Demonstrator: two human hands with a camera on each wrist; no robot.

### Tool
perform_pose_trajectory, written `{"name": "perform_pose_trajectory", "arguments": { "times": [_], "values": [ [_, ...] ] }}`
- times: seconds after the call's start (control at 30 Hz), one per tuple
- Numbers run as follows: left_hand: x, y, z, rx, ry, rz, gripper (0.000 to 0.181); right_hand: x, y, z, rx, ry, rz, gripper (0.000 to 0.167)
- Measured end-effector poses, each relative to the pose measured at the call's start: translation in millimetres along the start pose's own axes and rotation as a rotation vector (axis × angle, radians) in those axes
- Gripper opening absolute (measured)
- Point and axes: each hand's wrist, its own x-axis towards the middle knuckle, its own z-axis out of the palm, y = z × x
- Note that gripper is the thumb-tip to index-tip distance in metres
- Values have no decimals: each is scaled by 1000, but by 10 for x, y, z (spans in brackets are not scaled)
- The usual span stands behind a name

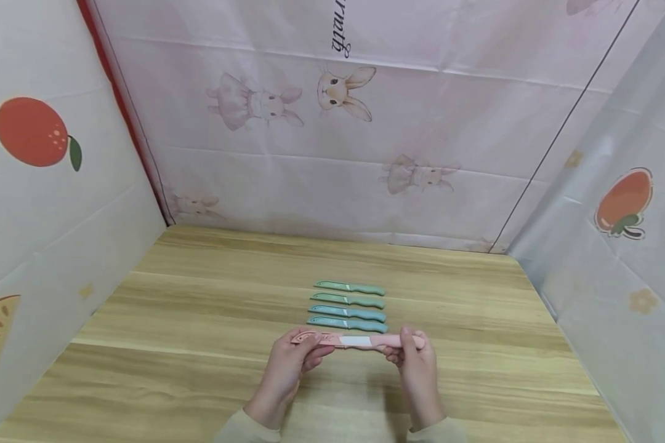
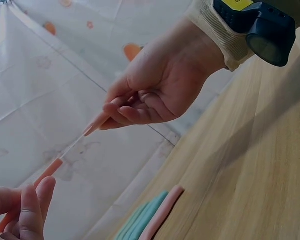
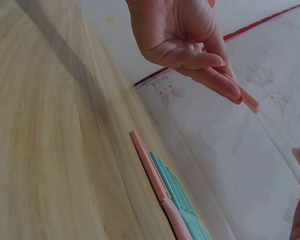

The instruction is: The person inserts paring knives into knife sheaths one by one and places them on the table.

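Note:
Between the two hands a pink paring knife [image 1: 385, 341] is held level above the table, partly drawn from its pink sheath [image 1: 329, 339], with white blade [image 1: 356, 341] showing between. My left hand [image 1: 288, 363] pinches the sheath, thumb on top. At the other end my right hand [image 1: 418, 372] grips the handle, also seen in the left wrist view. Below lies another pink knife [image 3: 152, 172], mostly hidden in the head view. Behind it, two blue knives [image 1: 332, 322] and two green knives [image 1: 332, 285] lie in a row, sheaths to the left.
The wood-grain table [image 1: 172, 344] carries the row of knives. A printed cloth [image 1: 288, 191] rises along its back edge, with white sheets on the left and right. A dark band with a lens [image 2: 270, 37] sits on the right wrist.

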Motion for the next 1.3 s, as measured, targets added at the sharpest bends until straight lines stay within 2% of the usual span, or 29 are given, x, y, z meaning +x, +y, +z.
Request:
{"name": "perform_pose_trajectory", "arguments": {
  "times": [0.27,0.77,1.03,1.23,1.3],
  "values": [
    [3,-36,10,-12,1,6,29,-24,18,64,-8,50,72,14],
    [-7,-52,35,-5,-4,10,30,-37,30,95,-37,61,112,21],
    [-16,-64,49,-5,-4,5,31,-55,59,108,-31,75,102,21],
    [-18,-86,51,4,-6,5,32,-81,87,117,-54,83,68,35],
    [-18,-93,52,3,-6,5,31,-89,93,121,-52,79,68,35]
  ]
}}
